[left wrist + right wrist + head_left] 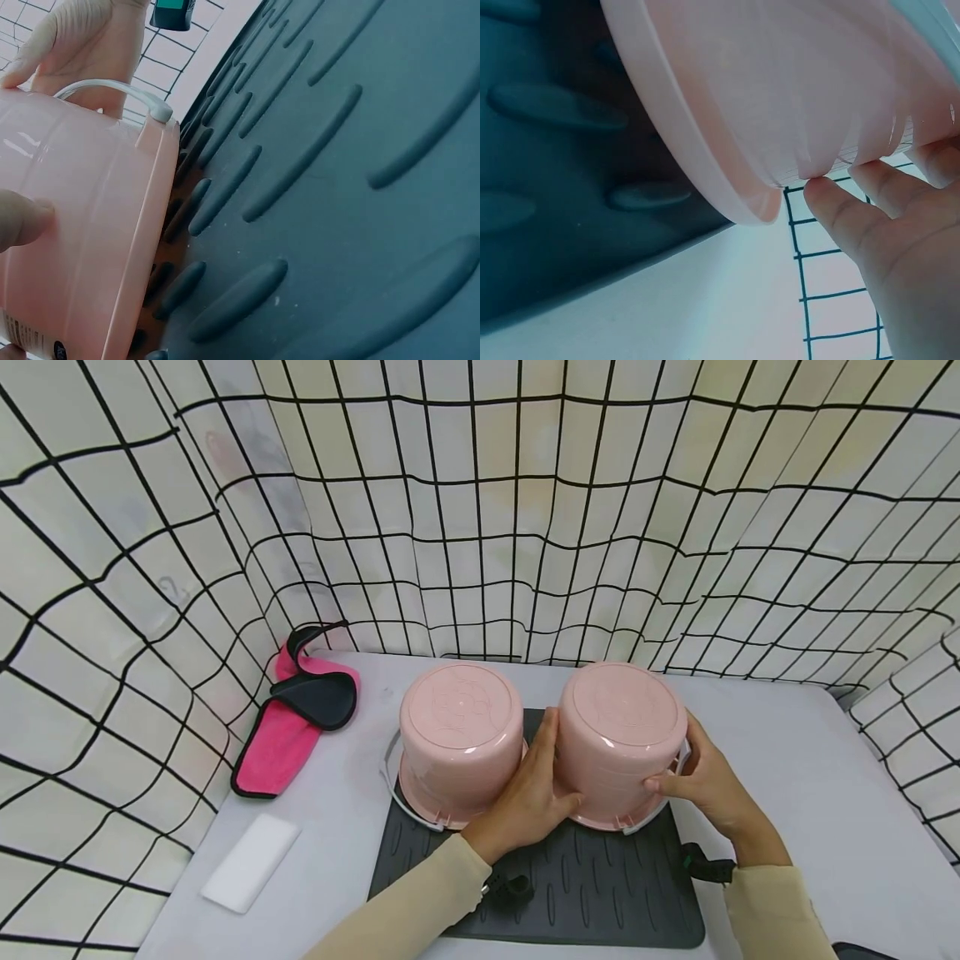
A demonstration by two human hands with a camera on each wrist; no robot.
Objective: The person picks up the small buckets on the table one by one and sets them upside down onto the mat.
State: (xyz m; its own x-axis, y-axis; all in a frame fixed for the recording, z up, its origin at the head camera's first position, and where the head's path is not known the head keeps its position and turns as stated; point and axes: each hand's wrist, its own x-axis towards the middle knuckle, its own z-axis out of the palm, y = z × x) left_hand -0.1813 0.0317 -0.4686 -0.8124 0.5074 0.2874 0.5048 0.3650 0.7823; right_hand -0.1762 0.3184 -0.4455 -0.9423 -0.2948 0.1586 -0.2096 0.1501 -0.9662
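Observation:
Two pink buckets stand upside down, side by side, on a dark grey ridged mat (600, 893). My left hand (528, 793) holds the right bucket (622, 718) from its left side, thumb on the front and fingers along the wall. From the other side my right hand (708, 777) grips the same bucket, thumb in front, fingertips against the wall in the right wrist view. Its rim (150, 217) is low against the mat, and a pale handle (124, 86) hangs on it. The left bucket (461, 718) sits close by the back of my left hand.
A pink and black cloth item (300, 718) leans at the left against the black wire grid (517, 535) enclosing the white table (780, 760). Nearer lies a white rectangular block (251, 862). A dark object (862, 952) shows at the bottom right edge.

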